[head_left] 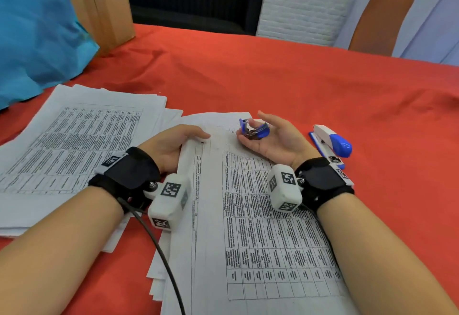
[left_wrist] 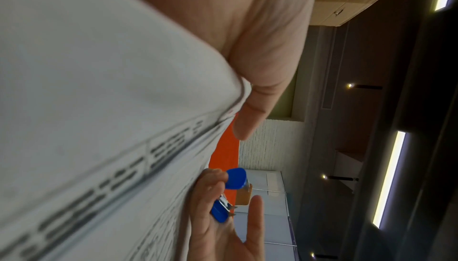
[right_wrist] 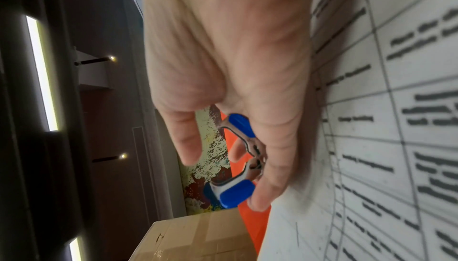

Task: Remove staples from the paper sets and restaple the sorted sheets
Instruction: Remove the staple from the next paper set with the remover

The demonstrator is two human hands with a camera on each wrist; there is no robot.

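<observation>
A stapled paper set [head_left: 260, 228] printed with tables lies in front of me on the red tablecloth. My left hand [head_left: 171, 143] grips its top left edge, thumb on top of the sheet; the left wrist view shows that hand [left_wrist: 247, 40] against the paper set [left_wrist: 99, 108]. My right hand [head_left: 270, 138] lies palm up on the sheet's top right. Its curled fingers hold a blue staple remover [head_left: 254, 129], thumb held apart. The right wrist view shows the staple remover [right_wrist: 238, 190] with its jaws apart. A blue and white stapler [head_left: 331, 141] lies just right of that hand.
A loose pile of printed sheets [head_left: 74, 141] lies at the left, partly under the front set. A cardboard box [head_left: 106, 9] and a blue bag [head_left: 34, 34] stand at the back left. An orange chair back [head_left: 380, 22] rises beyond the far right edge.
</observation>
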